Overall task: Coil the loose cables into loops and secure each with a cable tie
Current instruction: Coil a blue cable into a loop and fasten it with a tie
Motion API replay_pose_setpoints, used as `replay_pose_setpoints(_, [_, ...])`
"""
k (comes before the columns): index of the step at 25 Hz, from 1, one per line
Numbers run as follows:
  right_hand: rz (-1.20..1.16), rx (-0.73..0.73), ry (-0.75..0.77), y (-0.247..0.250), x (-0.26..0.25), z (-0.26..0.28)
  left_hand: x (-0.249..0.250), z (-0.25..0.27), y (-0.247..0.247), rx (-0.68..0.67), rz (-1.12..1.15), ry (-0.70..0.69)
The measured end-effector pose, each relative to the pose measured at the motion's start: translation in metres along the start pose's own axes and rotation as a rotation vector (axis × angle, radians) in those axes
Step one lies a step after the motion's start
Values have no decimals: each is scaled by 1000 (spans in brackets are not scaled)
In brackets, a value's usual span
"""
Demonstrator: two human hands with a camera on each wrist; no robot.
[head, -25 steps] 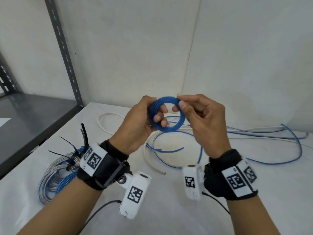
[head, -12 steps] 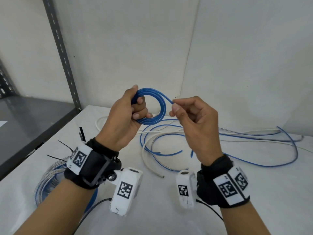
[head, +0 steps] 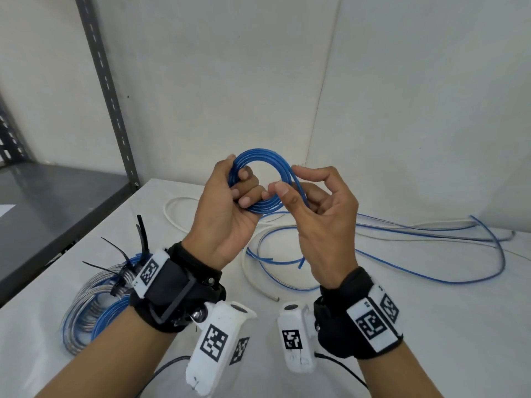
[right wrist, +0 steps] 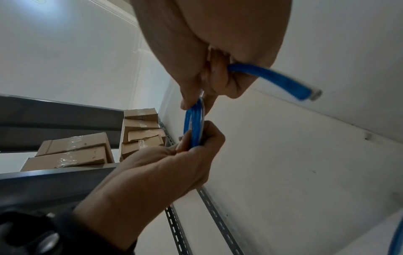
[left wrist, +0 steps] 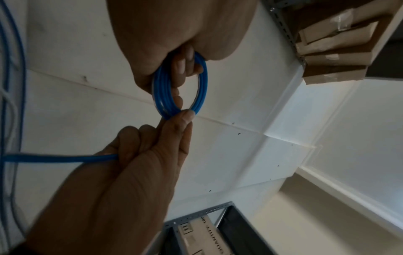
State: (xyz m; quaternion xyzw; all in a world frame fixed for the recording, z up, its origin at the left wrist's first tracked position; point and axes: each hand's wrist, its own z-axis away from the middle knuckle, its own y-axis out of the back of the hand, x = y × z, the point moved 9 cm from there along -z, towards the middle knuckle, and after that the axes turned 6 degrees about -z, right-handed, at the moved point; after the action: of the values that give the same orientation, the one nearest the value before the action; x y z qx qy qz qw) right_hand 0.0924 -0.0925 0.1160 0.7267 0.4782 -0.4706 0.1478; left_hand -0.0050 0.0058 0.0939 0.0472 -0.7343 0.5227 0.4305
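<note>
above the table (head: 431,326), both hands (left (head: 227,214), right (head: 324,225)) grip the blue coil (head: 260,156).

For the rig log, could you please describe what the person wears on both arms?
Forearms are bare, no sleeves. Each wrist carries a black strap: left wrist strap, right wrist strap. Both bear white plates with black square codes and a white camera pod underneath. Thin black cables trail from them.

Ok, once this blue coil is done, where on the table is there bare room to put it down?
Bare table lies near right, in front of the loose blue cable. Another patch lies at the left edge, beyond the tied bundles. The middle, under both hands, is crowded with white cable and blue loops.
</note>
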Motion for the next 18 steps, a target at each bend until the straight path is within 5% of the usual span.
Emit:
replay_pose_setpoints(6, [78, 23, 8, 14, -4, -6, -1, -1, -2, -36, -252, -22])
replay_pose_setpoints(13, [419, -229, 61, 5, -4, -7, 8, 0, -4, -97, -921, -68])
replay_pose_setpoints(18, [611, -199, 219, -3, -7, -3, 10, 1, -5, -53, -841, -128])
